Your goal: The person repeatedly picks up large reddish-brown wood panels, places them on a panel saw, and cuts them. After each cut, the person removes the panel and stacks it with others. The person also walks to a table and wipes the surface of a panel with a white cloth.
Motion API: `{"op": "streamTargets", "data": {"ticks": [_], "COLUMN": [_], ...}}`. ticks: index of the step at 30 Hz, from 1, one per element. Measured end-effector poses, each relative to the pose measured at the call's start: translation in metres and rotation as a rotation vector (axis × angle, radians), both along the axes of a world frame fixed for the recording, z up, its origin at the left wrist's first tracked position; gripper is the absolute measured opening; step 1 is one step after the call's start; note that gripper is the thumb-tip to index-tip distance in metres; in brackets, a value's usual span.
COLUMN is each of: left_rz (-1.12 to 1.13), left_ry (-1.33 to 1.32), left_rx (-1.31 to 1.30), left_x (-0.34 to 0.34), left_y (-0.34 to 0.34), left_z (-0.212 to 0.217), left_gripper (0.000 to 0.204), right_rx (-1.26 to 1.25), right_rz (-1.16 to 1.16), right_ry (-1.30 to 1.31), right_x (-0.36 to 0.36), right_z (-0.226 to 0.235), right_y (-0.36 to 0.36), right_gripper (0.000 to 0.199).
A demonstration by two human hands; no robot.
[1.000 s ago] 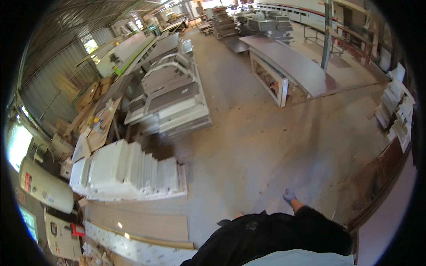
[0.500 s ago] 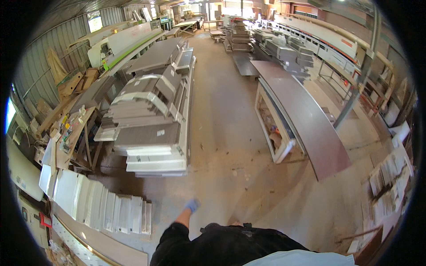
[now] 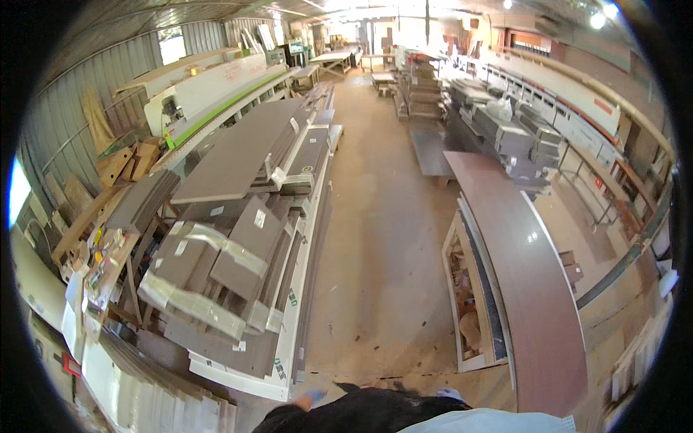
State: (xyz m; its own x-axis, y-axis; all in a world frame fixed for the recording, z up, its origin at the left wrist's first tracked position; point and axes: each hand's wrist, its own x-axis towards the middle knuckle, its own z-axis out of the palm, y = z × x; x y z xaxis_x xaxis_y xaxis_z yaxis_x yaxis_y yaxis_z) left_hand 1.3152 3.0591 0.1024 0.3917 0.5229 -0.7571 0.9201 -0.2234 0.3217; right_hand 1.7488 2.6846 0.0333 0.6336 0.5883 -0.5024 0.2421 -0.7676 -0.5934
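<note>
At the lower edge my left hand (image 3: 310,398), in a light blue glove, is low beside my dark-clothed body. It is nearest to the front corner of a stack of white and grey-brown panels (image 3: 242,379) and appears apart from it. Motion blurs its fingers. A pale blue-grey patch just right of my body appears to be my gloved right hand (image 3: 449,394), mostly hidden behind my clothing. It is nearest to a wooden-framed stand (image 3: 473,361) under a long reddish-brown board (image 3: 530,289). Nothing shows in either hand.
A floor aisle (image 3: 379,216) runs ahead between panel stacks. Taped grey-brown panels (image 3: 209,267) top the left stack. On the far left stands a cluttered workbench (image 3: 108,267). A long white machine with a green strip (image 3: 216,97) lies beyond. Grey panels (image 3: 505,130) are piled right.
The view has moved forward along the aisle, so the left stack and the reddish-brown board are closer. My left hand is lower in view; a patch of the right glove now shows.
</note>
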Motion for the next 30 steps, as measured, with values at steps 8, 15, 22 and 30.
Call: {"op": "streamTargets", "data": {"ticks": [8,15,22,30], "left_rz": [0.348,0.195,0.433,0.575], "left_ry": [-0.79,-0.289,0.214,0.011], "left_rx": [0.461,0.073,-0.163,-0.009], "left_x": [0.363,0.436,0.434,0.613], "left_y": [0.364,0.391,0.424,0.746], "left_z": [0.091,0.066,0.026,0.04], "left_gripper": [0.044,0.063,0.055,0.059], "right_rx": [-0.313,-0.27,0.381,-0.011], "right_rz": [0.016,0.092,-0.087,-0.071], "right_ry": [0.08,-0.221,0.0,0.333], "right_x": [0.152,0.423,0.647,0.683], "right_z": [0.041,0.12,0.142,0.139], "right_y": [0.13,0.404,0.773,0.924], "right_gripper": [0.034,0.038,0.021,0.034]}}
